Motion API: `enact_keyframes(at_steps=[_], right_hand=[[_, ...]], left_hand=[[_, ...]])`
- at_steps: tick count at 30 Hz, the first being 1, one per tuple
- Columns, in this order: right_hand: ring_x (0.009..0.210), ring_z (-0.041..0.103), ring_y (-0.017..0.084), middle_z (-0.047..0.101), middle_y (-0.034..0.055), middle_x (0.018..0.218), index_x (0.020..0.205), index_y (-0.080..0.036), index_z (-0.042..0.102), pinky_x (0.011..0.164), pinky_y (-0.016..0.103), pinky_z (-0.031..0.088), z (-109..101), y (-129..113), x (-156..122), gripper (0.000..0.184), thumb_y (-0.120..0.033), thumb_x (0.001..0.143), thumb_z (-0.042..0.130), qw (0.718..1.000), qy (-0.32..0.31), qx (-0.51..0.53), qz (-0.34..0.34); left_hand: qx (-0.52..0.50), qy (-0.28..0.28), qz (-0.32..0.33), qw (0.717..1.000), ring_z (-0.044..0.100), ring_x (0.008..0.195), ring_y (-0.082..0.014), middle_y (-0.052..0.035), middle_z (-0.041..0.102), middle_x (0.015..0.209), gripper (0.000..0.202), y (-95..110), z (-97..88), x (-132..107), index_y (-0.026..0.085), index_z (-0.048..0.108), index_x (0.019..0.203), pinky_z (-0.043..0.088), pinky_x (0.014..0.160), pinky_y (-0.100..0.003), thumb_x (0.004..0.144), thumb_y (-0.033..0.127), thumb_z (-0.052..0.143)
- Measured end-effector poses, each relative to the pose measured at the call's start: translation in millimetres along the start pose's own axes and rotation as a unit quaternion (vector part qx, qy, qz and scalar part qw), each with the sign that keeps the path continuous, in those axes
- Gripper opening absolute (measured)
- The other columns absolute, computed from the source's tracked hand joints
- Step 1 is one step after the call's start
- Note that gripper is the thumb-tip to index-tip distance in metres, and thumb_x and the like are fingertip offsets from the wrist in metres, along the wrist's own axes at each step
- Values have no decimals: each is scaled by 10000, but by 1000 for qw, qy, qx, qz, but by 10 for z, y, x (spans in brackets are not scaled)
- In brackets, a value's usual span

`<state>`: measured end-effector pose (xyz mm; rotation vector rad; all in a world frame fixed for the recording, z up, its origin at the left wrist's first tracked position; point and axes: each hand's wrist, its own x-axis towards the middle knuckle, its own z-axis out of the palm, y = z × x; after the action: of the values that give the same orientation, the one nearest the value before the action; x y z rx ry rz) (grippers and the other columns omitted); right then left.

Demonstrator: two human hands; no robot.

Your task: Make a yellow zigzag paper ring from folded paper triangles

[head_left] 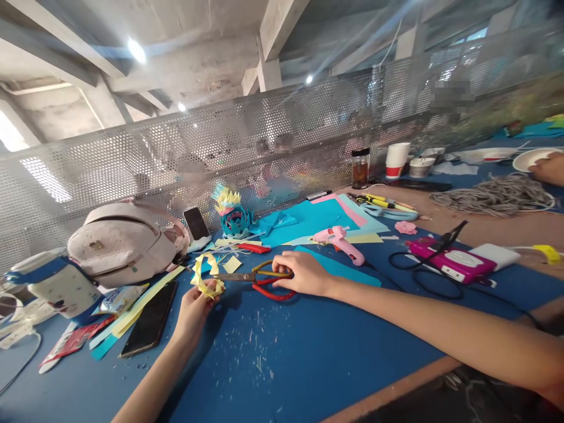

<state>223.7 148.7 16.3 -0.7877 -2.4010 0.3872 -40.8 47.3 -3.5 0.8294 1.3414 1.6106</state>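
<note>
My left hand (pixel 197 306) pinches a ring of yellow cut paper (pixel 203 269) with a jagged edge, held a little above the blue tabletop. In my right hand (pixel 302 272) is a pair of scissors (pixel 254 277) with red handles, fingers around the grips. Its blades point left and their tips reach the paper ring; whether they touch it I cannot tell. A small yellow paper square (pixel 232 264) lies behind the blades. Further back stands a blue and yellow paper flower (pixel 235 216) with pointed petals.
A pink glue gun (pixel 338 242) lies by blue paper sheets (pixel 308 220). On the left are a phone (pixel 150 320), paper strips, a backpack (pixel 126 238) and a bottle (pixel 61 288). A magenta power strip (pixel 452 260) with black cables sits right. Another person's hand (pixel 549 168) shows at far right.
</note>
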Motion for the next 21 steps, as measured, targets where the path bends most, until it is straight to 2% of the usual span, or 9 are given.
enact_keyframes(at_steps=[7, 13, 21], right_hand=[[643, 516, 121, 609, -18, 770, 831, -202, 606, 584, 227, 295, 43, 2, -3, 271, -316, 713, 823, 999, -3, -46, -28], [630, 480, 119, 575, -18, 737, 845, -200, 628, 583, 229, 268, 46, 21, 3, 252, -338, 738, 809, 996, -10, -75, -47], [609, 463, 103, 562, -26, 741, 843, -196, 639, 566, 220, 254, 13, -8, 12, 251, -338, 733, 815, 997, -34, -70, -29]], left_hand=[[-10, -12, 1, 1000, 515, 533, -72, -14, 650, 629, 393, 35, -3, -39, 98, 731, 739, 441, 541, -181, 494, 365, 884], [-8, -14, 1, 1000, 522, 557, -67, -17, 660, 660, 382, 57, 8, -64, 106, 739, 754, 452, 569, -169, 517, 368, 884], [-2, -16, 11, 1000, 513, 557, -69, -15, 652, 660, 391, 27, -9, -69, 108, 723, 731, 442, 556, -160, 532, 405, 881]])
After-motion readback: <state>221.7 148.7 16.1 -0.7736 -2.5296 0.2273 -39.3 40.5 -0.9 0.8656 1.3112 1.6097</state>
